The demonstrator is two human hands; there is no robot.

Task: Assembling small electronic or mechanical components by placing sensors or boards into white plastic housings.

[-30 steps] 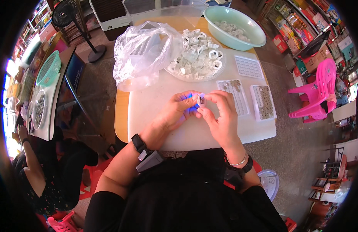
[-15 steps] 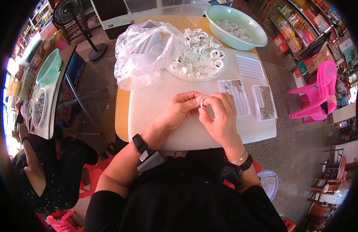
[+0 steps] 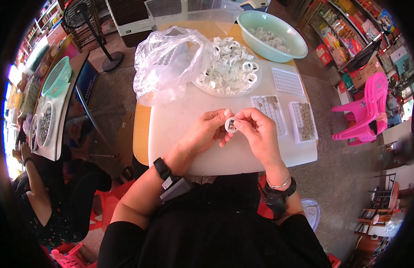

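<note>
We are pinching a white piece (image 3: 230,126) with right fingers (image 3: 250,114); left fingers (image 3: 218,118) are resting beside them, but we cannot tell their grip.

A yellow bench (image 3: 141,134) spans mid-frame, topped by a white board (image 3: 171,121). Across their upper half: a clear bag (image 3: 169,67), a round dish (image 3: 225,94) of white pieces (image 3: 227,67), a pale-green basin (image 3: 282,57); right of centre, three white trays (image 3: 287,81).

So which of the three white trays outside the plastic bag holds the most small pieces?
The near right tray, mostly covered with grey-brown pieces; the tray to its left is partly filled, the far tray shows none.
</note>
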